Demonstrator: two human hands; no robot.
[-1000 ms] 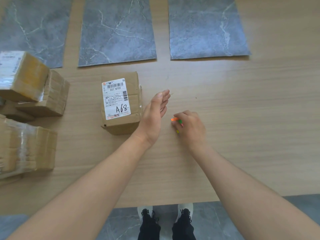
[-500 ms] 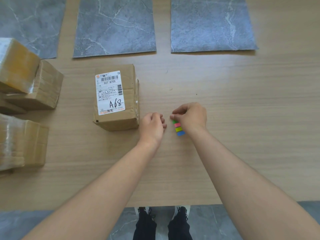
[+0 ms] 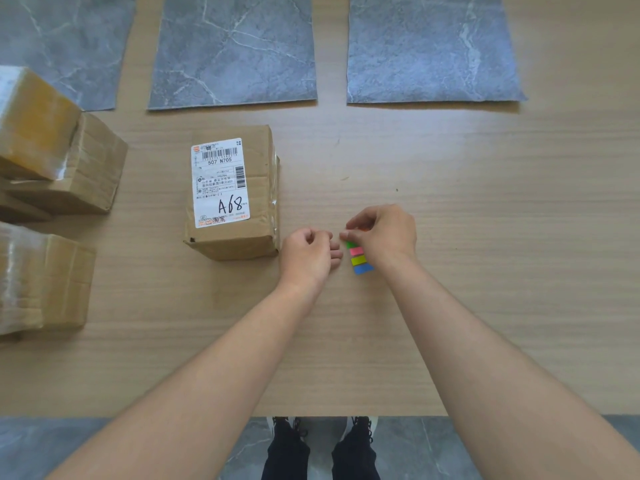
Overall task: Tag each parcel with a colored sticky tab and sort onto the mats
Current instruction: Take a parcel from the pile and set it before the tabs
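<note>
A pale wood-grain table [image 3: 485,289] lies under the left hand [image 3: 304,254] and right hand [image 3: 384,233]. Nearer than the hands, past its edge: grey marbled floor [image 3: 52,448], black trousers [image 3: 287,462], white shoes [image 3: 360,426] with black laces.

My left hand [image 3: 306,256], a second ago lifted with straight fingers beside the parcel [image 3: 233,192], now rests on the table [image 3: 485,271] with fingers curled, its fingertips just beside the strip of sticky tabs [image 3: 358,258]. My right hand [image 3: 384,233], which then covered nearly all the strip, now pinches only its far end, baring green, pink, yellow and blue tabs
</note>
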